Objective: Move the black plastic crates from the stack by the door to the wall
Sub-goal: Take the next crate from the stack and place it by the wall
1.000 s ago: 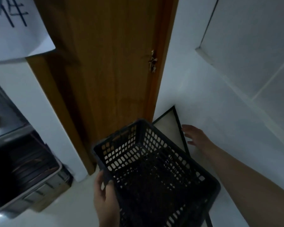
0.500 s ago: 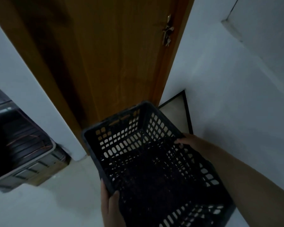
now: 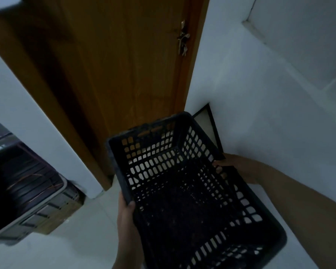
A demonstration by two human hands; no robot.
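A black plastic crate (image 3: pixel 182 191) with perforated walls fills the lower middle of the head view, held up in front of a wooden door (image 3: pixel 128 65). My left hand (image 3: pixel 127 220) grips its left rim, thumb over the edge. My right hand (image 3: pixel 239 167) holds the right rim, fingers partly hidden behind the crate wall. The crate is empty and tilted, its far end toward the door. The white wall (image 3: pixel 270 103) is immediately to its right.
A door handle with keys (image 3: pixel 183 39) is at the door's right edge. A grey bin (image 3: pixel 37 206) with dark contents stands low at left beside a white wall section. A black-framed panel (image 3: pixel 207 121) leans in the corner behind the crate. Pale floor lies below.
My right hand came from the wall onto the crate's right rim. The crate shifted right and closer to the wall, and the view tilted downward.
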